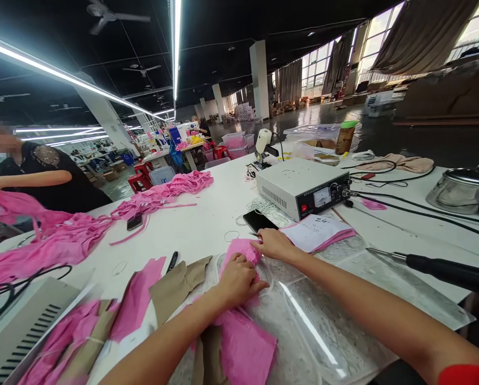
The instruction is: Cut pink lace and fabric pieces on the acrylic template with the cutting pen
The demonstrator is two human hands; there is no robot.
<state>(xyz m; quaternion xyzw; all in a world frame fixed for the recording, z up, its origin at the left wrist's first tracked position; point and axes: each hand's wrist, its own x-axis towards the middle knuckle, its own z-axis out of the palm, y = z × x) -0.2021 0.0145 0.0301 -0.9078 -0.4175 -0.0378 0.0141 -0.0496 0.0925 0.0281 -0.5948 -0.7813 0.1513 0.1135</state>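
Observation:
My left hand presses on a bundle of pink fabric pieces, its fingers curled over the cloth. At the far end of the bundle is my right hand, with its fingers closed at the fabric's edge. A small thin metal tip shows by those fingers; what tool it belongs to I cannot make out. Under the bundle lies a clear plastic sheet. Brown paper pieces and more pink fabric rest left of my left hand. A black phone lies just beyond my right hand.
A grey power box with a dial stands ahead. On the right are a black-handled pointed tool with a cable and a steel pot. A marker lies left. Across the table, a person handles piled pink fabric.

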